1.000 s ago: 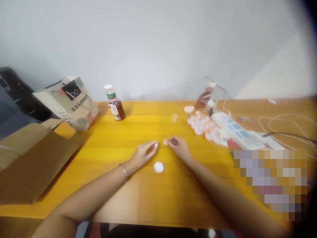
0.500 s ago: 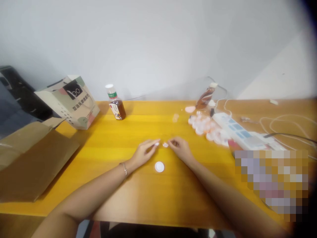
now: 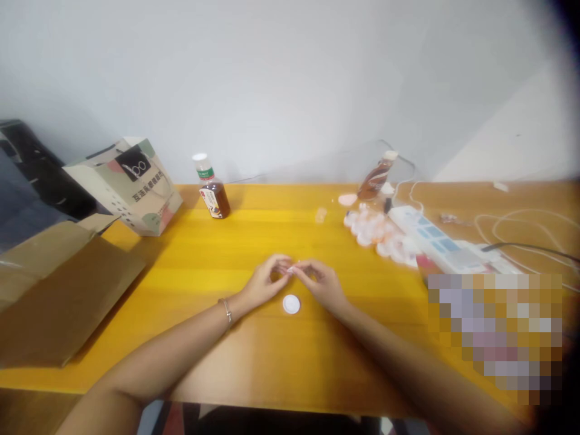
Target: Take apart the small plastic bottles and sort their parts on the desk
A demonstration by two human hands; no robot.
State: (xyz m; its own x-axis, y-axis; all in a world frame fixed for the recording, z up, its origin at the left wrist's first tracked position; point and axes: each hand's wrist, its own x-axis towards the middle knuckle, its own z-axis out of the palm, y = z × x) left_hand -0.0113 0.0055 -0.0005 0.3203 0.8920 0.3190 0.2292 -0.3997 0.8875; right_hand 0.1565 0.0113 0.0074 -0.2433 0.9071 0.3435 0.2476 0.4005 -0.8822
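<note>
My left hand and my right hand meet over the middle of the table, fingertips pinched together. Between them a small whitish piece shows, too small and blurred to name. Fingers cover most of it, so I cannot tell whether it is one piece or two. A round white disc, like a lid, lies flat on the table just below my hands, touched by neither.
Upright at the back left stands a bottle of dark liquid, near a paper bag and a cardboard box. To the right are a brown bottle, a cluster of small pale containers, a power strip and loose cables.
My hands have come together from slightly apart, each with a small whitish piece at its fingertips before. The disc and the other things stay where they were.
</note>
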